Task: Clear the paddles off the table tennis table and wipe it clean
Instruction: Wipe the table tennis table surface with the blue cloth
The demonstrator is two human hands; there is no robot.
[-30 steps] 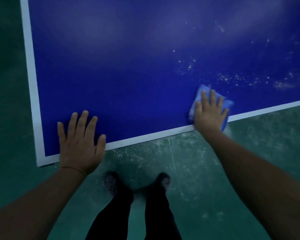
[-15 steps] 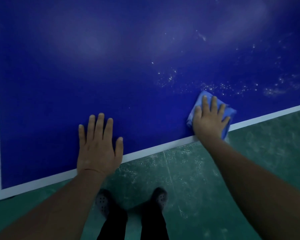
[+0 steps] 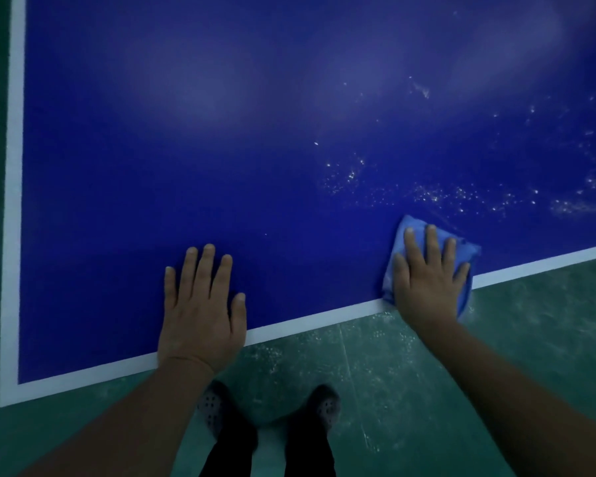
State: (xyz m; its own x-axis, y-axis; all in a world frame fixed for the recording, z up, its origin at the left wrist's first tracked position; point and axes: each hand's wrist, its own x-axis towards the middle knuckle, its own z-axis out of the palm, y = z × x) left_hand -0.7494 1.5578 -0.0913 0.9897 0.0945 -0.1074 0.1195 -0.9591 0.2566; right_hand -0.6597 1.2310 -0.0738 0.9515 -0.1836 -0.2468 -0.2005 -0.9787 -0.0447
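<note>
Green, scuffed flooring [image 3: 410, 380] is showing nearest, with the person's two dark perforated shoes [image 3: 326, 406] standing just short of the blue table tennis counter with white edge lines [image 3: 307, 320].

On the near edge, the left hand [image 3: 200, 315] is lying flat with straight, slightly spread fingers [image 3: 205, 270], holding nothing and bracing the body. Against the corner of the counter it is now sitting further toward the right than a second ago, so the person appears to be working sideways along the near edge.

The right hand [image 3: 427, 280] is pressing down on a folded light-blue cleaning cloth [image 3: 401, 235] with its fingers extended over the fabric, not curled round it. The cloth is straddling the white edge line and slightly overhanging it, much as it was half a second ago.

Beyond the cloth, a band of pale specks and smears [image 3: 461, 197] is spreading toward the far right, while the surface to the left is looking clean.

No paddles are in view, so clearing is probably done and wiping is partway through; the speckled patch is likely next.
</note>
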